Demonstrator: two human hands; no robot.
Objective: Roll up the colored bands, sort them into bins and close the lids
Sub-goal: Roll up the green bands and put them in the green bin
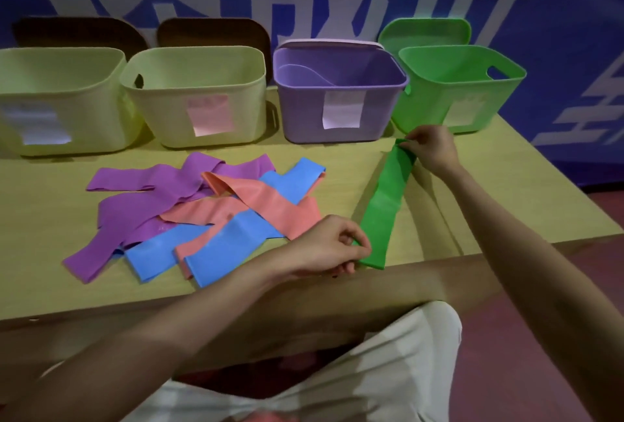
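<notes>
Green band stretched flat, ready to roll

My left hand (332,247) pinches the near end of the flat green elastic band (385,199) and my right hand (430,148) pinches the far end, keeping it straight by the green plastic bin (462,90).

Head camera, looking forward-down over table (50,219), close; edges perhaps distorted.

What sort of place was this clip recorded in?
Probably a staged indoor sorting station, not a home: a wooden table against a blue printed backdrop, with labelled bins in a row and loose bands laid out.
</notes>
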